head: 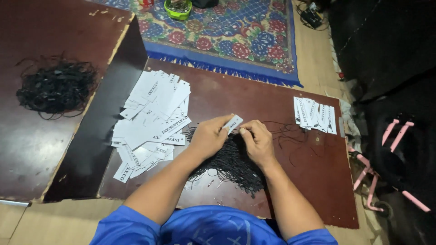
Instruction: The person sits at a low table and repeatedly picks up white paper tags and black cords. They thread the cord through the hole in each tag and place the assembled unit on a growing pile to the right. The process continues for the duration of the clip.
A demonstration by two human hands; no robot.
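White paper, a small tag (233, 123), is pinched in the left hand (210, 136) over the black strings (231, 163) near the tabletop's (313, 181) front edge. A string end is pinched by the right hand (257, 141). More tags (152, 120) are piled by the left edge.

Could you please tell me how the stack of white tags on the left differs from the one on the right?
The left pile of tags is large, loose and fanned out untidily; the right stack of tags is small and laid in a neat overlapping row. The left pile lies beside the left hand; the right stack sits apart near the board's far edge. Both are white printed card tags.
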